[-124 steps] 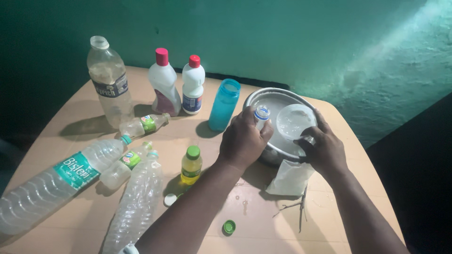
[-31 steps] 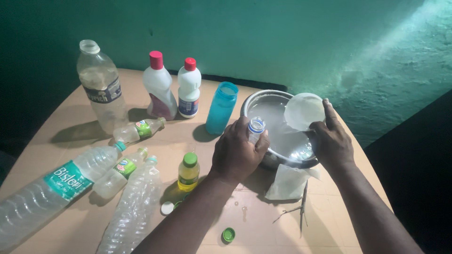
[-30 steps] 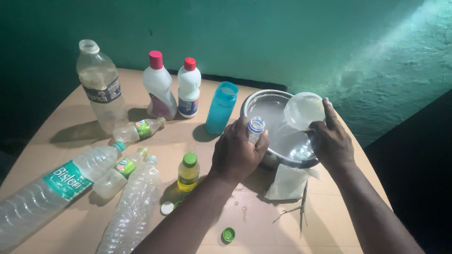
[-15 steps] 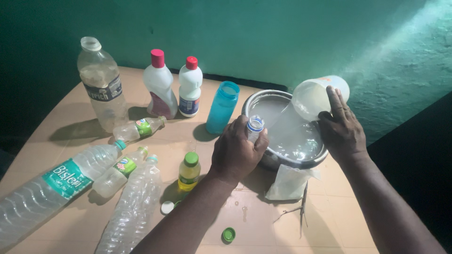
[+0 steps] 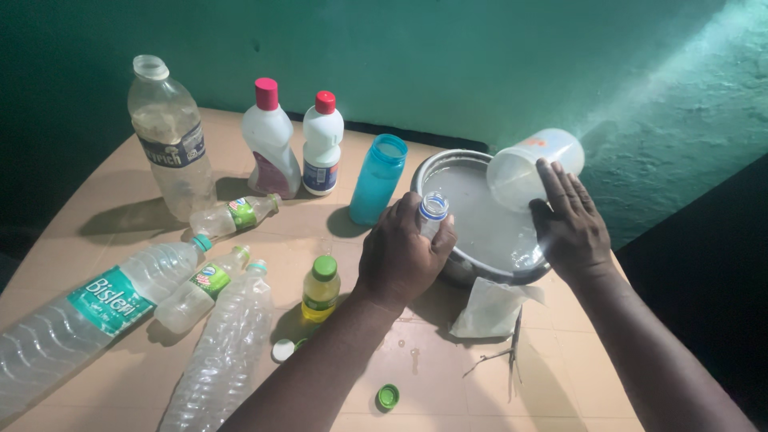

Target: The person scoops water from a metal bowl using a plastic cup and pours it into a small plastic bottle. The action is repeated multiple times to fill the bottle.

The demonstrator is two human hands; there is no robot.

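Left hand clasping small uncapped clear plastic bottle beside round steel basin. Right hand gripping tilted translucent plastic cup above basin. Pour into bottle not yet begun.

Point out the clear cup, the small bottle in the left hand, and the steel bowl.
clear cup (image 5: 532,164), head view, on its tilted side wall.
small bottle (image 5: 433,210), head view, on its open neck above the fingers.
steel bowl (image 5: 448,162), head view, on its far-left rim.

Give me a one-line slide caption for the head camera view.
Left hand grips a small open bottle beside a steel bowl; right hand tilts a clear cup above it.
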